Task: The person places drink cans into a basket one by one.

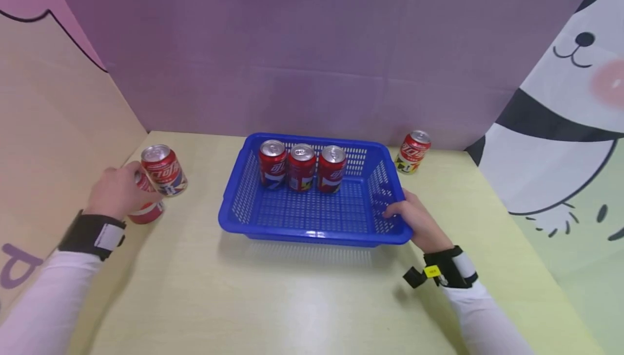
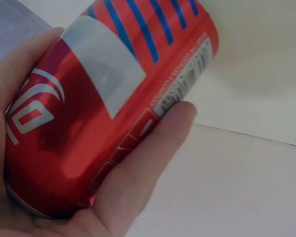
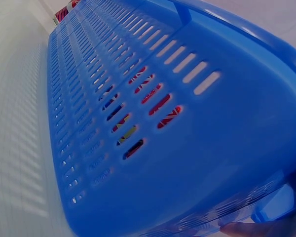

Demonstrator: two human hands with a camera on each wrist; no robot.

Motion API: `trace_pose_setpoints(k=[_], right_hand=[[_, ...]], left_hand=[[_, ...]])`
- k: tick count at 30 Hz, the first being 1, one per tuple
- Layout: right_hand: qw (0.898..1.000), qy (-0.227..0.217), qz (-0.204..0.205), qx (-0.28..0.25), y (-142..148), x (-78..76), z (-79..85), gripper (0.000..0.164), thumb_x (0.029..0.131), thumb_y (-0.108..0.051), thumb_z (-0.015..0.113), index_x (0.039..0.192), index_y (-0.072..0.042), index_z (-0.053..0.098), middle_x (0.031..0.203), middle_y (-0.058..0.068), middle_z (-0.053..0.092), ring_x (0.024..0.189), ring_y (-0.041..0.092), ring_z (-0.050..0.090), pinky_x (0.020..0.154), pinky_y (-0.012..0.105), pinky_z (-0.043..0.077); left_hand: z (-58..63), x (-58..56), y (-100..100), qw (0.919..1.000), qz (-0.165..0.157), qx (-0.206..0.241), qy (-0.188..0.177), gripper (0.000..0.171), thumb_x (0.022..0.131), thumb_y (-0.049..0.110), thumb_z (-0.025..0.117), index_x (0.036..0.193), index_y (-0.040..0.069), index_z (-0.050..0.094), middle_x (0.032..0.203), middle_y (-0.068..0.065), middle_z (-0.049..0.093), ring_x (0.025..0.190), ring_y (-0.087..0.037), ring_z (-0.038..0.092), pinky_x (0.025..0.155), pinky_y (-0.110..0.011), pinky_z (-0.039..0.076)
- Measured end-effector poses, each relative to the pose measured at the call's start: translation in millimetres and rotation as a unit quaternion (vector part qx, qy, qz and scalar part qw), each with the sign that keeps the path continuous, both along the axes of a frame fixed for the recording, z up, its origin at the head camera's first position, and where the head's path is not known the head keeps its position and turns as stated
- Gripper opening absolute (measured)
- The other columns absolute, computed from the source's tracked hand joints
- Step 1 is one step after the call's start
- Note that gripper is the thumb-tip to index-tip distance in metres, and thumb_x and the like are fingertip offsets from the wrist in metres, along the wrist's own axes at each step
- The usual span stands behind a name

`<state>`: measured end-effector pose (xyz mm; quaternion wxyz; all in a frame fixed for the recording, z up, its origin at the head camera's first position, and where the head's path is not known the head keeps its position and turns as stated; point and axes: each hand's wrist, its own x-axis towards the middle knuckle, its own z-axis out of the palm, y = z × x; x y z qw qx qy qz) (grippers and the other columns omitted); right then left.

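Note:
My left hand [image 1: 116, 189] holds a red soda can [image 1: 164, 172] at the left of the table, thumb and fingers round its side; blue stripes show on the can [image 2: 113, 108] in the left wrist view. A second red can [image 1: 148, 213] stands below that hand, partly hidden by it. At the middle is a blue plastic basket [image 1: 312, 236] with three upright cans [image 1: 302, 168] in a row against its back wall. My right hand [image 1: 419, 222] grips the basket's right rim, thumb over the inner side. In the right wrist view the slotted basket wall [image 3: 202, 148] fills most of the frame.
Another red can [image 1: 413, 152] stands at the back right, behind the basket's corner. A purple backdrop [image 1: 312, 57] rises at the table's far edge, and printed panels [image 1: 560, 127] flank both sides. The pale wooden table [image 1: 273, 301] extends toward me.

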<state>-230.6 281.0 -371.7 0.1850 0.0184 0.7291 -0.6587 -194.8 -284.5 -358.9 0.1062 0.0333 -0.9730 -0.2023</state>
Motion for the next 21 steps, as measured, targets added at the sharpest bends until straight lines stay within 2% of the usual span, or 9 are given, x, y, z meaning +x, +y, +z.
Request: trace_pose_setpoints(k=[10, 16, 21], right_hand=[[1.0, 0.0, 0.001, -0.008, 0.1, 1.3, 2.1, 0.085, 0.082, 0.005, 0.052, 0.157, -0.009, 0.016, 0.145, 0.025, 0.038, 0.113, 0.037, 0.054, 0.089, 0.044, 0.051], [1.0, 0.003, 0.003, -0.005, -0.4, 0.0, 1.1, 0.083, 0.081, 0.005, 0.052, 0.156, -0.007, 0.018, 0.144, 0.025, 0.039, 0.113, 0.036, 0.054, 0.089, 0.043, 0.051], [1.0, 0.007, -0.002, -0.002, -0.5, -1.2, -1.4, 0.083, 0.08, 0.006, 0.052, 0.155, -0.006, 0.02, 0.144, 0.025, 0.04, 0.114, 0.037, 0.053, 0.09, 0.043, 0.049]], left_hand=[[0.0, -0.7, -0.3, 1.0, 0.004, 0.004, -0.004, 0.066, 0.073, 0.024, 0.084, 0.116, -0.012, 0.049, 0.101, -0.039, 0.054, 0.095, -0.055, 0.043, 0.069, -0.068, 0.043], [-2.4, 0.4, -1.7, 0.9999, 0.006, 0.007, -0.01, 0.07, 0.074, 0.026, 0.084, 0.12, -0.011, 0.047, 0.104, -0.039, 0.052, 0.097, -0.055, 0.041, 0.068, -0.069, 0.042], [-5.6, 1.3, -0.6, 0.9998, 0.007, 0.002, 0.018, 0.064, 0.073, 0.026, 0.085, 0.112, -0.01, 0.051, 0.097, -0.037, 0.054, 0.093, -0.053, 0.042, 0.064, -0.065, 0.042]])
